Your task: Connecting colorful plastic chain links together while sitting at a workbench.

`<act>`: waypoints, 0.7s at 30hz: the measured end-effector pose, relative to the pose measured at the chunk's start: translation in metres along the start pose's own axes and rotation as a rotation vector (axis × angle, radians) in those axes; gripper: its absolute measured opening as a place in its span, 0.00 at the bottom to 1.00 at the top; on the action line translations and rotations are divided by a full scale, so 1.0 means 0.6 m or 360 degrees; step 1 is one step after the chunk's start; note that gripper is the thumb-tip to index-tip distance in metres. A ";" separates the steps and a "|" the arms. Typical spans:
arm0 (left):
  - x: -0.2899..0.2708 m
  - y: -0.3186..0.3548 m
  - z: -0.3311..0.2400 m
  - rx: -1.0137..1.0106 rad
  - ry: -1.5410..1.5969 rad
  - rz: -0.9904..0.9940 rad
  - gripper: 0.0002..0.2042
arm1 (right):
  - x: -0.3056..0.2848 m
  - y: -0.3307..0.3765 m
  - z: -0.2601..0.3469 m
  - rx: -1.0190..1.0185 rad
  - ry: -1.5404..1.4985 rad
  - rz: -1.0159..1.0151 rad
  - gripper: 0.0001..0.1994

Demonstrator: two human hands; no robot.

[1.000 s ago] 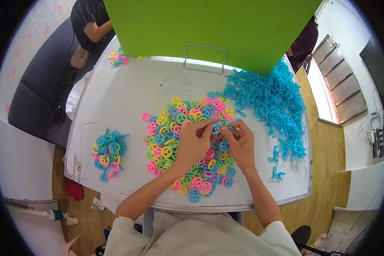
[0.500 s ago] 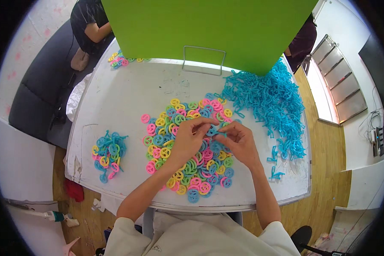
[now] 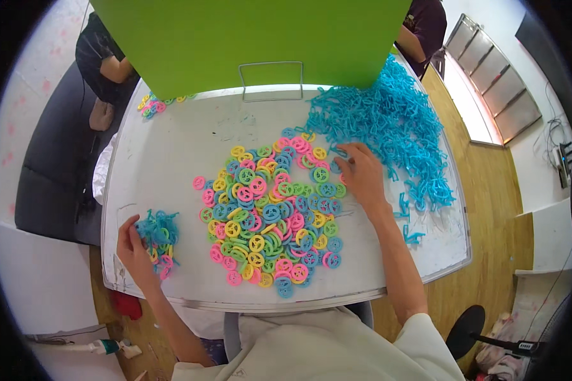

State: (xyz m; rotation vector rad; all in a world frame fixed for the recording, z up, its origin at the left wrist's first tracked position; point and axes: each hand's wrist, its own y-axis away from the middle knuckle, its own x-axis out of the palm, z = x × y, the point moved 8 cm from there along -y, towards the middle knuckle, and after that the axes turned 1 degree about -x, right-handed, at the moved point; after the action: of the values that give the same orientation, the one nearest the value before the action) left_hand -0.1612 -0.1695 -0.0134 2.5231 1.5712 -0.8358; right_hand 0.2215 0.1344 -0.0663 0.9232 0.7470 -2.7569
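Note:
At the left of the table my left hand (image 3: 133, 249) is beside a small pile of wheels with blue stems (image 3: 161, 230). Its fingers are apart at the pile's edge, and a blurred blue piece (image 3: 147, 227) lies by the fingertips. My right hand (image 3: 364, 178) is at the near left edge of a large heap of blue plastic stems (image 3: 403, 127). Its thumb and index finger close around one blue stem (image 3: 338, 151). Between my hands spreads a broad pile of small plastic wheels (image 3: 270, 219) in pink, yellow, green and blue.
A green panel (image 3: 248, 44) with a wire handle (image 3: 272, 100) stands across the far side of the white table (image 3: 190, 140). More wheels (image 3: 152, 106) lie at the far left corner. Parts of two other people (image 3: 111, 66) show beyond the panel. Several loose stems (image 3: 413, 237) lie at the right.
My hands have parted from over the wheel pile, where they held a blue wheel and stem. The left went to the small pile; the right moved up to the stem heap. The view has shifted.

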 end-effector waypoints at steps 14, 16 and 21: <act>0.265 0.091 -0.231 0.1114 -0.0224 0.0586 0.12 | 0.002 0.004 0.006 -0.0131 0.0184 0.0175 0.16; 0.329 0.090 -0.221 0.1151 -0.0236 0.0709 0.12 | 0.003 0.005 0.006 -0.0079 0.0158 0.0175 0.18; 0.427 0.106 -0.201 0.1342 -0.0441 0.0938 0.10 | 0.001 0.011 0.008 -0.0167 0.0242 0.0194 0.20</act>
State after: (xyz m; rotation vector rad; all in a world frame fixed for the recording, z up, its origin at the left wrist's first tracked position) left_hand 0.0284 0.0476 -0.0456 2.8868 0.3392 -1.8893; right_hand 0.2204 0.1266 -0.0662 1.1257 0.8209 -2.5393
